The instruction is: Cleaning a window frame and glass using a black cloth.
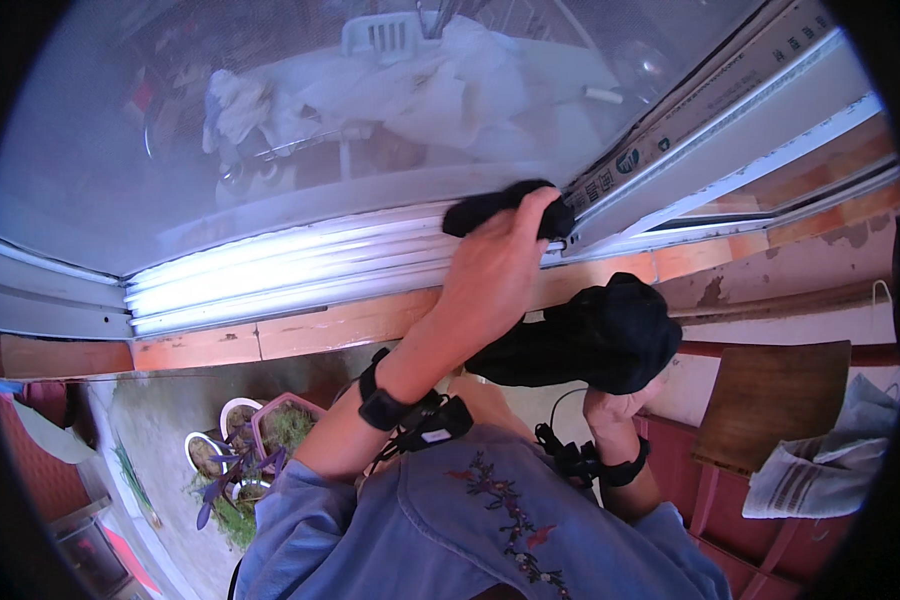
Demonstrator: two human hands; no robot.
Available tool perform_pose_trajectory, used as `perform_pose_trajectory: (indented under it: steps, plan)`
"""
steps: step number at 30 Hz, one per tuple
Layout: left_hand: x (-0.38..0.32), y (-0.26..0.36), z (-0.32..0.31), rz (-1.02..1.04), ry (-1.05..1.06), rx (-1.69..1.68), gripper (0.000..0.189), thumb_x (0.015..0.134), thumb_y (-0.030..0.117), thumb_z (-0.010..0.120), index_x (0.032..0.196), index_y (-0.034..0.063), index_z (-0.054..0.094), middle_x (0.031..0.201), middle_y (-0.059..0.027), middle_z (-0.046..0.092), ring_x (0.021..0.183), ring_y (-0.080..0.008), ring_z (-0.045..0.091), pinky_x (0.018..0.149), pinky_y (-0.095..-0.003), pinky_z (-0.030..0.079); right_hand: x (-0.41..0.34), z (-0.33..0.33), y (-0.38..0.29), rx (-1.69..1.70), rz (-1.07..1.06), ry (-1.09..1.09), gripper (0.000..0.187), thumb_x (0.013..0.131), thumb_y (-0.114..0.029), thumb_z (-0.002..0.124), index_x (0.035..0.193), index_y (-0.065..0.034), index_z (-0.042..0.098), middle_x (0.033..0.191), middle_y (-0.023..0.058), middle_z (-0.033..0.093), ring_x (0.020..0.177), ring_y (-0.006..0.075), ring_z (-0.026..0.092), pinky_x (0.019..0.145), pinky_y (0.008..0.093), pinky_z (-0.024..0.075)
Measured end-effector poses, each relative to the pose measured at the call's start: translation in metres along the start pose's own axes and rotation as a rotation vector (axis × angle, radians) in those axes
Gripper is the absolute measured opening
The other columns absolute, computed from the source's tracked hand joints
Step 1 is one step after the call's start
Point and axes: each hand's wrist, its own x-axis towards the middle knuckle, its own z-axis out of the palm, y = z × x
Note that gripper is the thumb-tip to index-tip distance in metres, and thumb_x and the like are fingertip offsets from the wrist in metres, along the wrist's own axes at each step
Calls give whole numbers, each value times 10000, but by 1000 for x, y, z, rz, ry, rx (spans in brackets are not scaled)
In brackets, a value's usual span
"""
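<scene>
My left hand (495,262) reaches forward and grips a black cloth (487,211), pressed against the lower corner of a window, where the mesh screen (172,180) meets an upright frame bar (690,157) bearing writing. Below it runs the white metal window track (270,274), bright with glare on the left. Nearer my body, my right hand (621,405) holds a bunched black cloth (607,334) from underneath, its fingers mostly hidden. Whether the two black pieces join behind my left forearm cannot be seen.
An orange tiled sill (330,324) edges the window. Potted plants (285,420) stand on the ground at lower left. At right are a brown wooden board (772,405) and a striped towel (802,480). Through the screen show pale cloths (420,90) and a white chair back (382,37).
</scene>
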Motion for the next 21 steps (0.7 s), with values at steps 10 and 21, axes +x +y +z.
perform_pose_trajectory:
  steps: [10,21]
  plan:
    - [14,2,29,219,-65,666,588,706,11,561,1268,-61,404,865,-121,612,834,-229,609,706,-316,469,-8,-5,4,14,57,-109,365,940,-215,438,1138,70,552,1116,131,582,1077,233,511,947,344,367]
    - [11,-7,20,188,3,412,360,779,27,488,1130,-49,452,857,-156,597,792,-292,588,724,-361,458,-26,-8,7,98,232,66,288,876,-144,490,992,78,630,996,179,634,974,310,567,891,397,403]
